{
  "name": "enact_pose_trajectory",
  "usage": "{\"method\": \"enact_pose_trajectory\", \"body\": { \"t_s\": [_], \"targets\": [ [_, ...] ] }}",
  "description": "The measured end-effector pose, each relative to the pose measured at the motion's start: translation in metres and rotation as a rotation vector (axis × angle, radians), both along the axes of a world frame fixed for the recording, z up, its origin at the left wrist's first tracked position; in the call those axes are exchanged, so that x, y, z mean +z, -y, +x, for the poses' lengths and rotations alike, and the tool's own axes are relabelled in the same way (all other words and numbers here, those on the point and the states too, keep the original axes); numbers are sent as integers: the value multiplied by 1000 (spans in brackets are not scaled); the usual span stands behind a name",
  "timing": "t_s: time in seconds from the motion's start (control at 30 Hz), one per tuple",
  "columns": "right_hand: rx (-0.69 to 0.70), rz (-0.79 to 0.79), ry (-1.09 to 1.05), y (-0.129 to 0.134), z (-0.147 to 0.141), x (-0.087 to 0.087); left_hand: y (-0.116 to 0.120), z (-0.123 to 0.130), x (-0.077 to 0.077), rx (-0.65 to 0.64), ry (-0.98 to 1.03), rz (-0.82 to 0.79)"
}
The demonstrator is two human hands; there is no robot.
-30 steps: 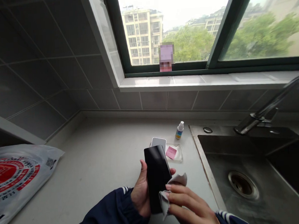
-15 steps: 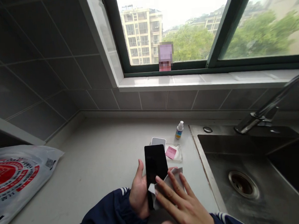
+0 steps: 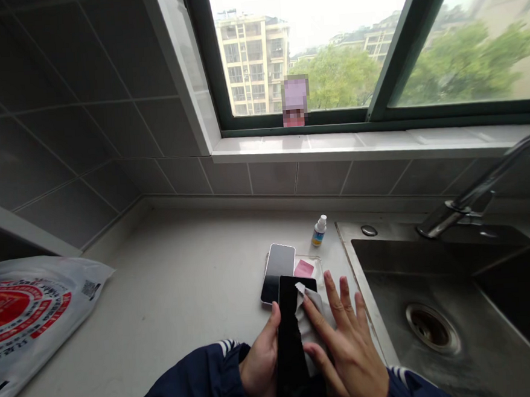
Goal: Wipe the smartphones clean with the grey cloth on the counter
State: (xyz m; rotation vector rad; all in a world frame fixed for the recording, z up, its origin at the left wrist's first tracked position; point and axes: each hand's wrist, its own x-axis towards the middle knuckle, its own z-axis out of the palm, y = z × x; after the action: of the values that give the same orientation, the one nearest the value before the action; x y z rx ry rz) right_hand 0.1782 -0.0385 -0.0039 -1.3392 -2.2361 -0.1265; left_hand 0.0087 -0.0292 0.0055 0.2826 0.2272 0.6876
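A black smartphone (image 3: 291,363) is tilted up over the counter, with my left hand (image 3: 262,363) closed around its left side, thumb along the edge. Spread over its right half is a thin grey cloth (image 3: 307,327) with a zigzag-cut edge. My right hand (image 3: 354,346) presses this cloth to the screen with index finger and thumb; its other fingers are spread out to the right. Just beyond lies a second phone (image 3: 278,270) with a light rim, resting partly over a clear case (image 3: 317,264). A pink square piece (image 3: 304,269) lies on the case.
A small white-capped bottle (image 3: 319,231) stands behind the case. To the right is a steel sink (image 3: 382,287) with a faucet (image 3: 443,216). At the left lies a printed plastic bag (image 3: 40,299) on the pale counter (image 3: 184,277). A window is at the back.
The held phone has moved right and toward me, uncovering more of the phone behind it. My right hand and the cloth have slid toward the phone's upper right.
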Motion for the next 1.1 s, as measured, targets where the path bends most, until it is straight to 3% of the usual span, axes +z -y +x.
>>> {"method": "enact_pose_trajectory", "body": {
  "t_s": [0.13,0.23,0.33,0.57,0.73,0.97,1.1],
  "targets": [
    [36,-19,-3,-1,2,-1,-4,2,-4,54,1,59],
    [145,-42,29,0,1,0,-8,3,-1,76,48,64],
    [257,-39,71,2,1,3,-9,2,3,67,75,18],
    [310,77,-85,7,0,9,-8,-3,3,58,108,-118],
    [473,61,92,3,-2,7,-11,-5,-2,93,86,-136],
    [315,24,181,-1,1,7,-9,-5,-12,71,78,75],
    [280,20,193,-2,1,7,-8,-4,-13,54,72,101]
  ]
}}
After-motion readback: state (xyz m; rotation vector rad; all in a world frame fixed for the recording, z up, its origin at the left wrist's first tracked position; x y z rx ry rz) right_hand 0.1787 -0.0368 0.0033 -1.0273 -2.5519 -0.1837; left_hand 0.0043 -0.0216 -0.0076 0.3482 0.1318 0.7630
